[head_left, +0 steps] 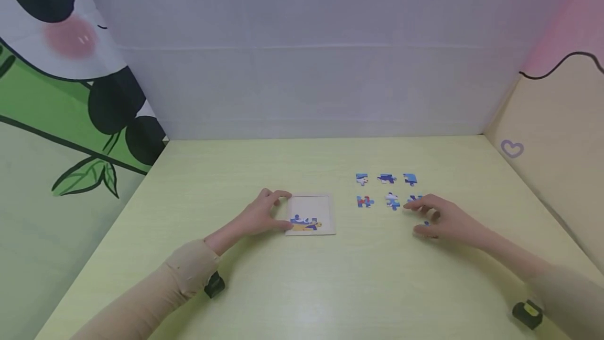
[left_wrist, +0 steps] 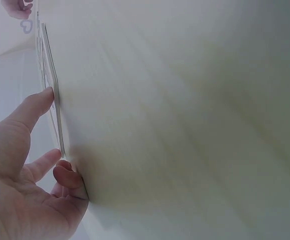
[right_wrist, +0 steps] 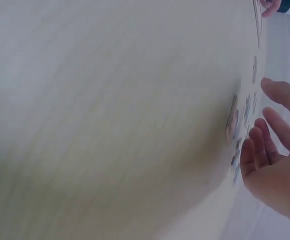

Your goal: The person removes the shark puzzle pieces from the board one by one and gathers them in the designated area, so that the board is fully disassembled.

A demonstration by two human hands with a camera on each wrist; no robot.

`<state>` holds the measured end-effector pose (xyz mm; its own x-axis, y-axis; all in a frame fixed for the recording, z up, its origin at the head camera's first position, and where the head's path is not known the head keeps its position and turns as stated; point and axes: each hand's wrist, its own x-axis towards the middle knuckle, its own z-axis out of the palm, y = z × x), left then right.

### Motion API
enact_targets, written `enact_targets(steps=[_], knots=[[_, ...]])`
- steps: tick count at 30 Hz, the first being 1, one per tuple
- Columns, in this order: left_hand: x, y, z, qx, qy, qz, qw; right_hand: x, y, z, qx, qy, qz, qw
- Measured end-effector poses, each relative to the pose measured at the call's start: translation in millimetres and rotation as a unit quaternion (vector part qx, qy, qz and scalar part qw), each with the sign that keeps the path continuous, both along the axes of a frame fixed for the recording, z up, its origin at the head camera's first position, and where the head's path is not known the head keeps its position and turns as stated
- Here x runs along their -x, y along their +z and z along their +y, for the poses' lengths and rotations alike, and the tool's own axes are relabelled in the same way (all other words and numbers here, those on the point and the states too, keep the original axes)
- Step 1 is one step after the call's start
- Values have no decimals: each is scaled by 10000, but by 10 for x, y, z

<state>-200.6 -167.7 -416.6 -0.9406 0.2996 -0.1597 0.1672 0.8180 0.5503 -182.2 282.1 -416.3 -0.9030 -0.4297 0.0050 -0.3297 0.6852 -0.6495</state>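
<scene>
A square puzzle tray lies on the table with joined pieces along its lower left part, showing yellow, blue and white. My left hand holds the tray's left side, thumb at the near corner and index finger at the far corner. In the left wrist view the thumb presses on the tray's edge. My right hand hovers over the right end of the loose pieces, its fingers apart and loosely bent. Under it, a small piece and another piece are partly hidden. Nothing shows between its fingertips.
Loose puzzle pieces lie right of the tray: a back row with a white-and-blue piece, a dark blue piece and a blue piece; nearer, a red-and-blue piece and a light blue piece. A pale wall stands behind the table.
</scene>
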Motion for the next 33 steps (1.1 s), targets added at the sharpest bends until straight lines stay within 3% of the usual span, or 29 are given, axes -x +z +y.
enact_targets(steps=[9, 22, 33], knots=[[-3, 13, 4, -9, 41, -34, 10000, 119, 0, -529, 323, 165, 90, 9993], [9, -10, 11, -43, 51, -49, 10000, 204, -46, -1299, 223, 686, 143, 9973], [22, -25, 11, -39, 86, -70, 9999, 224, -109, -1775, 32, 1264, 57, 9920]])
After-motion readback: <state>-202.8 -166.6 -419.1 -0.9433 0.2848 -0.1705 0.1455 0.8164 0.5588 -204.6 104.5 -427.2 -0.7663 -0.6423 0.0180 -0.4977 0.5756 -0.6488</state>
